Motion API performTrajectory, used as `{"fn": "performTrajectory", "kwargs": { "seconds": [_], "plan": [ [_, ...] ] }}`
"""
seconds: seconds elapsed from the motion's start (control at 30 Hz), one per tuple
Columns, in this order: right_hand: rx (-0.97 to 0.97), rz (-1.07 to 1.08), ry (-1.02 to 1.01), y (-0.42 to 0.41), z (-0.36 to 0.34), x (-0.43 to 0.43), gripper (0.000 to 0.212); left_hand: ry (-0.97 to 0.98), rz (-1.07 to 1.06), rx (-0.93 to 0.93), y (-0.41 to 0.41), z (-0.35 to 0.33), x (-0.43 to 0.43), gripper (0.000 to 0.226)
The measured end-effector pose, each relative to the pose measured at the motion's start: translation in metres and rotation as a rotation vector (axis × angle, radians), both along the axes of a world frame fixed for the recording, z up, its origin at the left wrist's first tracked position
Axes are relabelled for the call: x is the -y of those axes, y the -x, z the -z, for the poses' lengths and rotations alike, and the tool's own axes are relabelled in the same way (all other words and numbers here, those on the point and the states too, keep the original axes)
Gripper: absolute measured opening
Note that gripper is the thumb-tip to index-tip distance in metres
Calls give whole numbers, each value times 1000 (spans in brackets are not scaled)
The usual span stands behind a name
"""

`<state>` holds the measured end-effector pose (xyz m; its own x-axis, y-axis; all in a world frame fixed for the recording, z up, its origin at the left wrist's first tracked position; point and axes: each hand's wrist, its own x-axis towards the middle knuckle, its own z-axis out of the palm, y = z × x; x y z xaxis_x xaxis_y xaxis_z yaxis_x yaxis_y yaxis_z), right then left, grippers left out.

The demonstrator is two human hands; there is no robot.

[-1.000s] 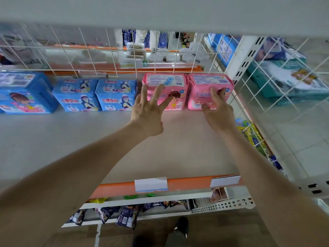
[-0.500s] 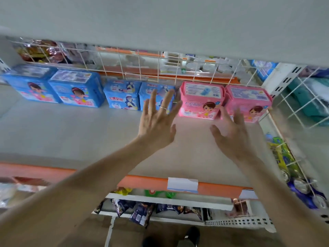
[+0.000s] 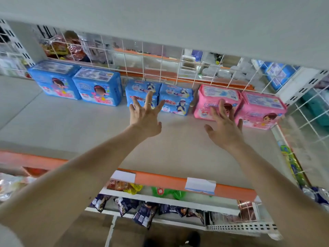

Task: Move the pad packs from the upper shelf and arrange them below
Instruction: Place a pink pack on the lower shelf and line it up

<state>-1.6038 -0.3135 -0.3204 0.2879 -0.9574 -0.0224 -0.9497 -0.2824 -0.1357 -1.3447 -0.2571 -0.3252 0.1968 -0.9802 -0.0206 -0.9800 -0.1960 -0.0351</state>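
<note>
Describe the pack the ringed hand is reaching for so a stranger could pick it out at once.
Start at the wide grey shelf with the wire grid behind it, where six packs stand in a row along the back. The third from the left is the small blue pack, just beyond the left hand. It is shorter than the two big blue packs on its left, and its twin stands on its right.

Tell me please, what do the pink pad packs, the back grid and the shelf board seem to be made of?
Pink pad packs: likely thin glossy plastic film; the printed wrap bulges softly and has rounded corners.
Back grid: probably white-coated metal wire; thin straight rods cross in squares.
Shelf board: seemingly painted sheet metal, pale matte grey; smooth and flat, though the look leaves this open.
</note>
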Motion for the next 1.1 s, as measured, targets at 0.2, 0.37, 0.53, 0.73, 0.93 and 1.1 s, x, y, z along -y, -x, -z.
{"fn": "performTrajectory", "kwargs": {
  "seconds": [0.2,0.37,0.53,0.73,0.93,1.1],
  "plan": [
    [-73,-8,-28,11,-10,-6,77,-22,44,5,-11,7,-27,78],
    [73,-103,16,-2,-30,-34,64,94,145,10,8,0,-57,79],
    [100,-146,83,5,-47,-77,67,161,210,0,46,-22,-72,78],
    [232,-161,109,38,-63,-135,70,220,218,-64,95,-43,-113,81],
    [353,-178,181,73,-77,-201,72,271,214,-88,139,-65,-173,81],
    [437,-228,260,85,-96,-244,70,422,255,-62,158,-92,-223,82]
  ]
}}
